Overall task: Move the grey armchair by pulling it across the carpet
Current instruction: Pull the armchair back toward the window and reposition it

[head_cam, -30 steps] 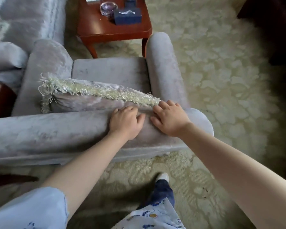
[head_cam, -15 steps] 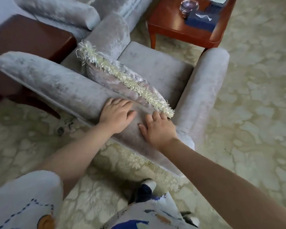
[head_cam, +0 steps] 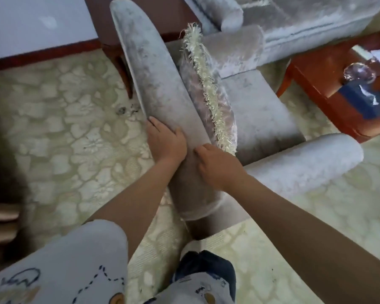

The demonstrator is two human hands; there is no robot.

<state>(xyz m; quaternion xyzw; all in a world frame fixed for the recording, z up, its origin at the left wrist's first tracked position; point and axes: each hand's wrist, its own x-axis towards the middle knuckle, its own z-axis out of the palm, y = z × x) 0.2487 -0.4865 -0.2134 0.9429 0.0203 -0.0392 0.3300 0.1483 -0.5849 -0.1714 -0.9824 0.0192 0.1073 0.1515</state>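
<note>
The grey velvet armchair (head_cam: pixel 259 119) stands on the pale patterned carpet (head_cam: pixel 70 137), seen from behind its backrest, which runs up the middle of the view. A grey cushion with a cream fringe (head_cam: pixel 208 93) leans against the inside of the backrest. My left hand (head_cam: pixel 166 140) grips the rear edge of the backrest top. My right hand (head_cam: pixel 215 165) clamps the same backrest top just to the right, fingers over the front by the cushion's lower corner.
A dark wooden side table (head_cam: pixel 140 20) stands behind the chair's far end. A reddish coffee table (head_cam: pixel 325 84) with a glass ashtray (head_cam: pixel 358 72) and a dark tissue box (head_cam: pixel 364 97) is at the right. A matching grey sofa (head_cam: pixel 305 20) fills the top right. My foot (head_cam: pixel 206 266) is below the chair.
The armchair has swung round and come toward me across the carpet, its backrest now pointing up the view. Both hands stay on the backrest top, the left now nearer its rear edge.
</note>
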